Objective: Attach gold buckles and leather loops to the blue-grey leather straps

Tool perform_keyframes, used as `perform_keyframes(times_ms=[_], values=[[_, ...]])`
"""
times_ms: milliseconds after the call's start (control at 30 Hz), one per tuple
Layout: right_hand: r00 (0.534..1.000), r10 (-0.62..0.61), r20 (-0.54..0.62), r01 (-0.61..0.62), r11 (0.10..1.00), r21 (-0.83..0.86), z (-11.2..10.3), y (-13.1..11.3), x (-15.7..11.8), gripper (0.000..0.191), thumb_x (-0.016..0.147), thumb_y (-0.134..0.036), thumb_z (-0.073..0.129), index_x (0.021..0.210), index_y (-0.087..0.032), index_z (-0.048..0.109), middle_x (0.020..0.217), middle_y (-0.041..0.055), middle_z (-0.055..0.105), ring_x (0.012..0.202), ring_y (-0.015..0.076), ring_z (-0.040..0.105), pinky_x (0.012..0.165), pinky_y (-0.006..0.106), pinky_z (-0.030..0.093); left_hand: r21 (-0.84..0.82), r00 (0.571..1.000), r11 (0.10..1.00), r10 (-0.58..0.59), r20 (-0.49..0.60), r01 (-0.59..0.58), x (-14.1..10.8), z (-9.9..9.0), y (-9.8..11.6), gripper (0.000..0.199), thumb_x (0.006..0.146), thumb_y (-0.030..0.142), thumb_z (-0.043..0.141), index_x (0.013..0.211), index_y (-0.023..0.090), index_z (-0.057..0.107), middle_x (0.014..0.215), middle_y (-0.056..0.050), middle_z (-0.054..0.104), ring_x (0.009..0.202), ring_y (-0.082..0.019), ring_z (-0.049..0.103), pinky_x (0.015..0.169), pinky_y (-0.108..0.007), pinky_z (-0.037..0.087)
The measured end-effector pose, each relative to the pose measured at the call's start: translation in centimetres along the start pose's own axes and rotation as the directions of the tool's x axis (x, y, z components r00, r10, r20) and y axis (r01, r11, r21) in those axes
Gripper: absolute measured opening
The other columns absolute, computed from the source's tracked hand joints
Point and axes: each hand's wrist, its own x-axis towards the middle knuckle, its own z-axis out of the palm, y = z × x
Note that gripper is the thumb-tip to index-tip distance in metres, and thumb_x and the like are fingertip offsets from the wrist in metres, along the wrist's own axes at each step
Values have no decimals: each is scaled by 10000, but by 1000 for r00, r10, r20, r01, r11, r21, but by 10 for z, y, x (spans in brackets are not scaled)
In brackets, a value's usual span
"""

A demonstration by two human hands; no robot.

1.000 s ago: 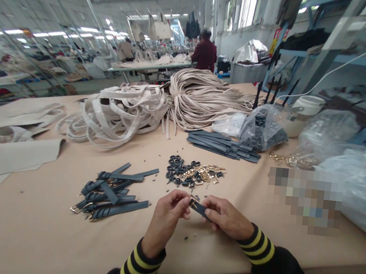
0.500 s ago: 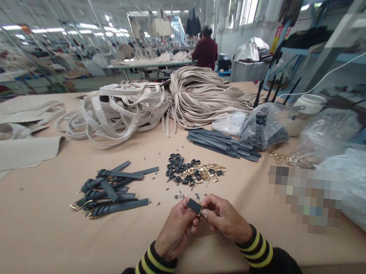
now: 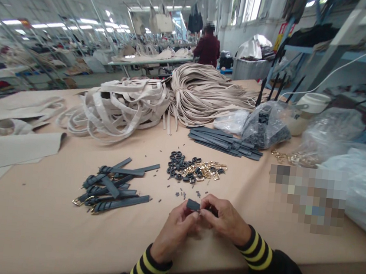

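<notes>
Between my hands is a short dark grey strap [image 3: 193,205], its flat end showing above my fingers. My left hand [image 3: 176,225] is closed on it from the left. From the right, the thumb and forefinger of my right hand [image 3: 223,217] pinch the strap's other end, where a buckle is mostly covered by the fingertips. Beyond them lies a pile of gold buckles [image 3: 204,170] mixed with dark strap loops [image 3: 175,166]. To the left is a heap of dark straps fitted with buckles [image 3: 115,188].
Flat dark strips [image 3: 224,142] lie behind the buckles. Farther back are a bundle of beige straps [image 3: 207,91] and tangled webbing [image 3: 123,109]. Plastic bags [image 3: 358,177] and a white tub [image 3: 310,109] stand at the right. A person [image 3: 207,48] is in the background.
The strap has tilted and less of its face shows now. My left hand has turned slightly, and its fingers cover more of the strap. My right hand stays at the buckle end.
</notes>
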Motion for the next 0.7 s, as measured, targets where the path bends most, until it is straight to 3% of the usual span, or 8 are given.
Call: perform_keyframes(times_ms=[100,267,467,700], values=[[1000,11,17,-11,1000,-15,2,2,-1,48,771,-148,479,758,-192,495,618,-40,508,535,90,496,528,189,389,-84,999,996,-35,-37,32,-1,2,-1,230,786,339,513,861,126,550,806,-45,574,687,-121,557,578,-219,452],[995,91,52,-93,995,34,2,3,-1,53,783,-153,448,753,-193,465,607,-50,496,464,71,501,485,179,391,-103,987,995,2,-159,-18,2,1,-10,221,779,350,523,817,136,565,777,-36,592,660,-108,547,569,-202,428],[983,164,78,-169,984,59,2,4,2,52,775,-154,437,741,-189,453,589,-49,504,465,73,509,442,162,375,89,975,994,80,-209,-63,4,-3,-21,250,785,372,506,767,128,557,666,-11,558,604,-100,505,567,-203,402],[989,137,46,-131,984,-123,1,0,5,62,719,-120,470,698,-178,476,580,-40,516,532,84,479,495,170,349,231,953,969,149,-263,-88,3,2,-25,259,806,382,465,781,134,537,687,-12,559,612,-106,490,577,-209,395]])
